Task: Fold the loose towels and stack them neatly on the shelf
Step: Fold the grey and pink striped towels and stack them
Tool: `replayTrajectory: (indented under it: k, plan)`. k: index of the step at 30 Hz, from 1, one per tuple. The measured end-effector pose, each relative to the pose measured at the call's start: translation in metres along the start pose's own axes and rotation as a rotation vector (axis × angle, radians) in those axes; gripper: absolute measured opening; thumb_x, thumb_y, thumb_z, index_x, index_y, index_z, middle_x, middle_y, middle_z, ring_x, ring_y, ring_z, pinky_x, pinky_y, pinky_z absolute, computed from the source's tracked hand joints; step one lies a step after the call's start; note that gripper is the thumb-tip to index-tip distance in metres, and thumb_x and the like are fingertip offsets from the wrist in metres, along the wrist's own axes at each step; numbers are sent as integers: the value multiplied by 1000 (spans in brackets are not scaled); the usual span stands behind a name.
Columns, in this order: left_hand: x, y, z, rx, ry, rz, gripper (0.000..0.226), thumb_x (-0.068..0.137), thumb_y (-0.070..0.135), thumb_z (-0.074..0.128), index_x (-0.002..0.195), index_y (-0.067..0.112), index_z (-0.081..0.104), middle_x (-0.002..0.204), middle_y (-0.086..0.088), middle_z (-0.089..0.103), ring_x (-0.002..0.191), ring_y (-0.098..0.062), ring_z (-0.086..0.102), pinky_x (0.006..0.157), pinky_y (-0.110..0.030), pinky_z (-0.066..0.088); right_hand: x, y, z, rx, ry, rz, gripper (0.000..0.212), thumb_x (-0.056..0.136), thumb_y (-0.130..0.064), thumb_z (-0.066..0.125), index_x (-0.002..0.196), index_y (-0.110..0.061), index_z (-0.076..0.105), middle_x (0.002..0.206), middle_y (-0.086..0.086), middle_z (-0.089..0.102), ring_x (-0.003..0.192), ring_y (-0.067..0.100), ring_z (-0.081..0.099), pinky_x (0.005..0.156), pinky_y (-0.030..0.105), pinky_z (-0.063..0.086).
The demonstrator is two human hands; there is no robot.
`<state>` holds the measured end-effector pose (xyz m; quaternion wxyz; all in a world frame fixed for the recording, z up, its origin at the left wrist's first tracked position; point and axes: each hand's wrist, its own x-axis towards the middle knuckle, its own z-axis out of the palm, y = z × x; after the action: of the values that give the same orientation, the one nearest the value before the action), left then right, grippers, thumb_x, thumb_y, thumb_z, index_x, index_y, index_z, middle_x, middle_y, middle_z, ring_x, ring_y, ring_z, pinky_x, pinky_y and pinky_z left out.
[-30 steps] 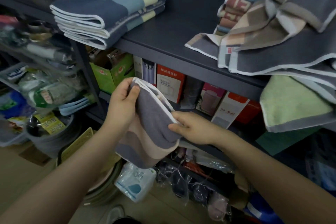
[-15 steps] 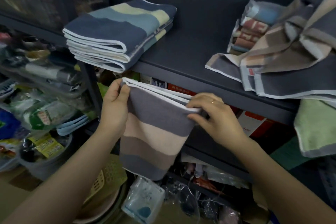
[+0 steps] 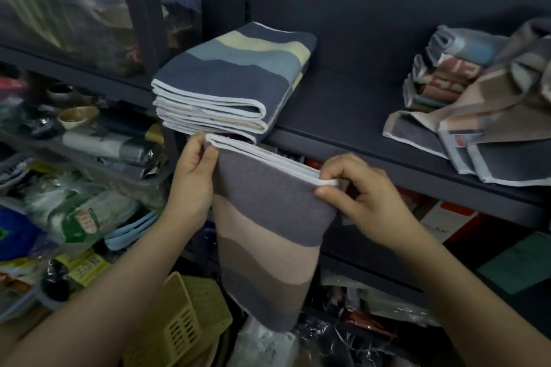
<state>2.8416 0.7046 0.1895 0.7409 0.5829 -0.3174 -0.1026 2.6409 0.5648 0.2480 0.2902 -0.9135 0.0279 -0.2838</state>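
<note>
A folded towel (image 3: 268, 223) with grey, beige and brown stripes and a white edge hangs in front of the dark shelf (image 3: 357, 146). My left hand (image 3: 193, 179) pinches its upper left corner. My right hand (image 3: 357, 197) pinches the upper right corner, thumb under the white edge. Just above the left corner sits a neat stack of folded blue, yellow and grey towels (image 3: 232, 83) on the shelf. To the right on the same shelf lies a heap of loose towels (image 3: 483, 134), with a small folded pile (image 3: 441, 74) behind it.
A bare stretch of shelf lies between the stack and the loose heap. Below the shelf are boxed goods (image 3: 447, 217) and plastic-wrapped items. A yellow slotted basket (image 3: 185, 325) sits low in front. Cluttered racks of packaged goods (image 3: 74, 158) fill the left side.
Both hands have lifted the folded towel higher, so its top edge is level with the shelf front. The view has tilted up toward the shelf.
</note>
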Motion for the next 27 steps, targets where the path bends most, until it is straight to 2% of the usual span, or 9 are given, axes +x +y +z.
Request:
replayTrajectory:
  k: [3,6,8,11,14,17,21,24,27]
  plan:
    - [5,4,-10,-72,-38,47,19,91,31,46,89,38,64,97,15,65,98,-6,57,85,-22,44,11,0,-5,-621,127,-217,29,84,-32,54,89,-9,70,77,5,64,88,18,44,82,32,34]
    - [12,15,-13,-114,-93,99,17,88,35,48,92,35,65,100,14,66,102,-7,56,89,-22,43,19,-5,-10,-809,163,-271,34,91,-28,47,79,-5,69,77,9,66,90,28,48,84,36,36]
    - [15,22,-12,-144,-133,117,17,90,29,48,85,32,65,92,16,66,91,-1,57,81,-15,44,22,-7,-15,-797,197,-199,32,91,-25,48,75,-3,65,97,17,62,98,34,49,87,35,33]
    - [15,29,-10,-181,-203,147,22,93,18,43,83,28,60,84,18,64,82,4,56,73,-11,45,23,-9,-22,-434,176,45,24,93,-26,44,76,-12,54,125,6,48,115,23,45,93,19,29]
    - [20,39,-3,-211,-270,156,32,93,18,40,81,36,63,84,19,65,82,5,57,72,-10,45,21,-7,-20,-40,144,195,30,89,-38,42,74,-13,50,82,-28,55,76,-4,52,68,10,37]
    - [32,55,5,-202,-291,159,31,91,21,40,80,37,64,81,22,65,79,7,56,68,-8,44,25,-9,-20,347,180,266,29,74,-25,67,70,-19,39,60,-17,49,54,-3,44,50,12,36]
    - [57,79,10,-178,-333,184,26,89,22,43,82,36,64,83,21,66,80,4,58,69,-11,45,51,-16,-35,702,225,301,34,68,-6,66,97,-24,61,78,-11,67,72,6,63,62,20,52]
    - [83,111,13,-195,-339,250,32,87,19,44,78,40,68,78,20,65,75,4,57,65,-12,46,86,-23,-52,818,224,277,15,68,-7,64,76,-19,67,69,-5,67,65,8,63,59,19,52]
    - [115,144,14,-282,-306,276,29,88,23,47,78,36,71,77,17,69,73,2,62,62,-14,49,129,-32,-61,927,221,255,14,70,-16,65,82,-16,60,71,-2,65,66,10,62,63,23,52]
